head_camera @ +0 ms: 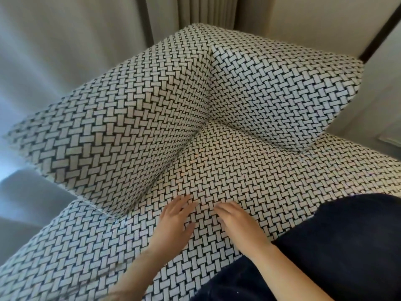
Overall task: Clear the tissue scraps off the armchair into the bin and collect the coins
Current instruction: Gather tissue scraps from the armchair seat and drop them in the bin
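The armchair point(217, 161) is covered in a black-and-white basket-weave fabric and fills most of the head view. Both palms rest flat on its seat cushion near the front. My left hand point(175, 222) lies with fingers spread and holds nothing. My right hand point(236, 222) lies beside it, fingers extended forward, also holding nothing. No tissue scraps, coins or bin show in this view.
The backrest point(121, 131) and a side cushion point(282, 94) meet in a deep crease at the seat's back. Grey curtains point(86, 35) hang behind the chair. A dark garment point(338, 246) covers the lower right.
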A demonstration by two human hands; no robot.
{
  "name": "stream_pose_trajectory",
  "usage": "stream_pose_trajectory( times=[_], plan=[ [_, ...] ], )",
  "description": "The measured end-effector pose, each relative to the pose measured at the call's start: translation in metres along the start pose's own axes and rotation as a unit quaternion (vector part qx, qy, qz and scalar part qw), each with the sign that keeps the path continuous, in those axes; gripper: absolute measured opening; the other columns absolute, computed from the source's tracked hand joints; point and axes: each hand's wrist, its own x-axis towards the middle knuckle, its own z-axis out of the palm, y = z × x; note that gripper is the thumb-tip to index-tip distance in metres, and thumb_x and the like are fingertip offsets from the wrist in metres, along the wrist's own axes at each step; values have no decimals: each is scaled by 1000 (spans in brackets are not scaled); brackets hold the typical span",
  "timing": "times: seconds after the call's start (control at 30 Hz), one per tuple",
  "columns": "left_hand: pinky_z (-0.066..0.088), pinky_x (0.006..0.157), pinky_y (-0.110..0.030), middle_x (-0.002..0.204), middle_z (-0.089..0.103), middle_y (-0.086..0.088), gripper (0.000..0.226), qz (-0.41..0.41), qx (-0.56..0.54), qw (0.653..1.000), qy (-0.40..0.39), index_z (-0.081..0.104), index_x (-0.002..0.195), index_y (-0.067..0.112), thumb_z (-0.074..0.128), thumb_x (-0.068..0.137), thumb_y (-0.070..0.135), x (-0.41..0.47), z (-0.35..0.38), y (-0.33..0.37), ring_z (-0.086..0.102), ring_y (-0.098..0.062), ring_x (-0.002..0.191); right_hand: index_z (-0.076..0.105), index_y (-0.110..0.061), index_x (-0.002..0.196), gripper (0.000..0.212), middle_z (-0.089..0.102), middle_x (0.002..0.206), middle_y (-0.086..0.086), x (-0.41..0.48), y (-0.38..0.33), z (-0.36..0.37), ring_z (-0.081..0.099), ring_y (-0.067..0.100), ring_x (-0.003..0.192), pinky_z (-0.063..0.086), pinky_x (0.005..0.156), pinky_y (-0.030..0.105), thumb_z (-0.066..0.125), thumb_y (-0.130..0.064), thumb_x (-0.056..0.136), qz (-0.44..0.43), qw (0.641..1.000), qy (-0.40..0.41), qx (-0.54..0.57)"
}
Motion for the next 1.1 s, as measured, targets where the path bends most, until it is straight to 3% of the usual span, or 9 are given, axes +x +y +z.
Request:
stream_pose_trajectory(
  times=[0.07,0.23,0.4,0.5,0.63,0.77,0.93,1.03,1.1],
  plan=[
    [-1,114,-29,152,21,13,48,-7,8,1000,0,35,139,34,49,94,28,2,2,5,4,-13,143,72,-12,101,46,70,103,0,0,3,3,64,17,99,56,83,28,84,-2,58,11,1000,5,3],
    [-5,111,-26,151,21,14,45,9,21,1000,-5,37,138,35,46,95,29,3,6,12,2,-11,143,74,-16,82,18,72,80,-4,2,7,-7,65,15,77,57,70,32,82,-10,66,85,993,79,34],
    [0,112,-26,146,30,14,42,11,-2,1000,-8,41,136,32,48,95,28,2,7,16,9,-9,141,72,-16,99,15,72,96,-4,2,19,-23,66,7,84,50,73,13,66,-14,85,260,935,162,180],
    [2,112,-27,144,33,15,40,13,-12,1000,-7,44,134,32,49,94,27,4,8,18,12,-10,141,68,-19,110,25,72,98,-3,0,28,-27,66,7,82,49,73,13,66,-14,86,299,924,133,200],
    [16,116,-37,140,39,14,37,20,-27,999,-8,50,130,30,52,93,25,6,10,22,20,-10,137,62,-18,115,32,68,94,-3,-4,27,-23,63,8,82,51,76,18,70,-17,84,285,936,47,201],
    [22,112,-31,131,47,12,36,43,-28,999,3,54,127,27,54,92,22,10,14,29,32,-10,129,58,-19,121,38,61,89,-8,-2,23,-19,57,5,80,45,74,15,68,-19,85,239,948,8,208],
    [26,109,-30,127,51,12,38,56,-34,998,-5,54,128,26,55,91,20,21,19,41,35,-11,125,64,-15,95,7,61,90,-2,2,20,-15,58,11,80,52,75,24,63,-13,88,205,963,6,176],
    [23,109,-27,126,51,13,36,57,-30,998,-14,54,127,26,54,91,21,28,23,47,34,-10,125,66,-13,92,7,63,93,-1,3,20,-13,58,12,84,52,78,27,60,-13,89,203,964,1,173],
    [27,109,-32,125,54,12,35,59,-29,998,-25,56,125,26,54,91,21,34,24,51,36,-11,124,66,-13,91,8,65,93,-1,4,21,-17,59,11,84,51,78,25,58,-13,91,215,958,6,189]
  ],
)
